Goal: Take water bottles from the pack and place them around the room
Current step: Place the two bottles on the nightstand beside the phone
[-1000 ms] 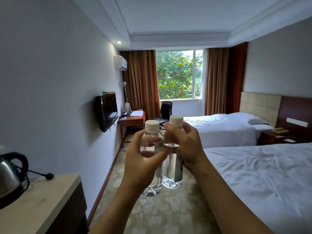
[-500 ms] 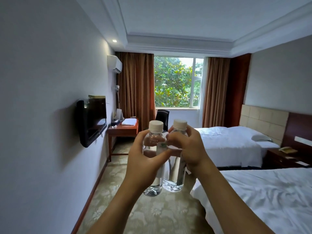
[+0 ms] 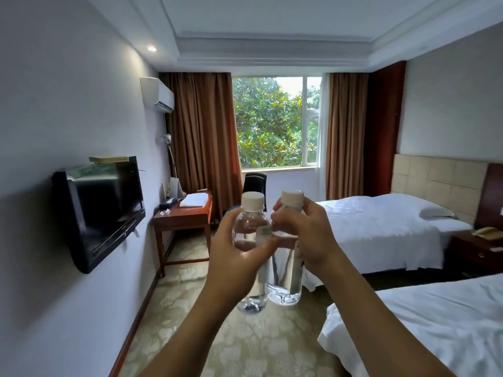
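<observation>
Deeper into the hotel room than a second ago, with the kettle counter gone from lower left and the wall-mounted television (image 3: 103, 210) now level at left of frame, a person carries two clear water bottles upright at centre frame, side by side and touching. The left hand (image 3: 234, 265) wraps the left bottle (image 3: 251, 232) around its middle, fingers curled closed on the body and thumb across the front; the right hand (image 3: 307, 238) grips the right bottle (image 3: 288, 281) high, near the shoulder, fingers closed just under the white cap. Both bottles look full and sealed. No pack is in view. Beyond the bottles, at left of centre, stands a wooden desk (image 3: 182, 219) with a folded white towel (image 3: 194, 200) and a black office chair (image 3: 254, 183) under the window (image 3: 272, 121); two white-made beds fill the right side, the far bed (image 3: 381, 229) and the near bed (image 3: 435, 322) at lower right, with a dark nightstand (image 3: 473, 251) carrying a telephone (image 3: 487, 232) between them at the right edge. The step in hand appears to be carrying the pair to a setting-down spot, probably the desk or the nightstand. Done well, it would mean keeping each bottle vertical, separating the hands before reaching, choosing bare flat wood clear of the towel or phone, and setting the base down squarely before loosening the fingers, since tall narrow bottles likely tip easily.
</observation>
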The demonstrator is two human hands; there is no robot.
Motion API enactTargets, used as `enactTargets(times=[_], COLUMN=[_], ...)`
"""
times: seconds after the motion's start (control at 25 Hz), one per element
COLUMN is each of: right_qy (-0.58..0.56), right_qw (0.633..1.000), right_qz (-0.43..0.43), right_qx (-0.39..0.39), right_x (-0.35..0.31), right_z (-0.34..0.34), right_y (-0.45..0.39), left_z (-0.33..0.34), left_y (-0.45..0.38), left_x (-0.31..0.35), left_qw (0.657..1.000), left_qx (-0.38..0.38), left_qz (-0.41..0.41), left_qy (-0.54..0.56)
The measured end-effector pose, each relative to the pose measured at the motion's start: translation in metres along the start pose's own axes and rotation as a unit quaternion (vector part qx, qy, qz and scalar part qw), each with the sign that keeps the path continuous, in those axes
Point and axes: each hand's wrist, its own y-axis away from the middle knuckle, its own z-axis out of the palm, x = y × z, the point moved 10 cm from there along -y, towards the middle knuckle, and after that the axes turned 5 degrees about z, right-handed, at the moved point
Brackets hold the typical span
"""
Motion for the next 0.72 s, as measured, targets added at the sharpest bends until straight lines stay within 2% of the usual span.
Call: enactTargets(times=[0.24,0.44,0.72], right_qy=[-0.015,-0.013,0.007], right_qw=[0.999,0.997,0.996], right_qz=[0.005,0.013,0.004], right_qx=[-0.040,-0.072,-0.084], right_x=[0.052,0.107,0.209], right_z=[-0.012,0.005,0.054], right_y=[-0.189,-0.320,-0.528], left_z=[0.020,0.014,-0.012], left_y=[-0.148,-0.245,-0.401], left_x=[-0.110,-0.205,-0.374], left_qw=[0.999,0.998,0.997], left_qx=[0.028,0.055,0.068], left_qz=[0.000,0.006,0.019], left_qy=[-0.030,-0.031,-0.017])
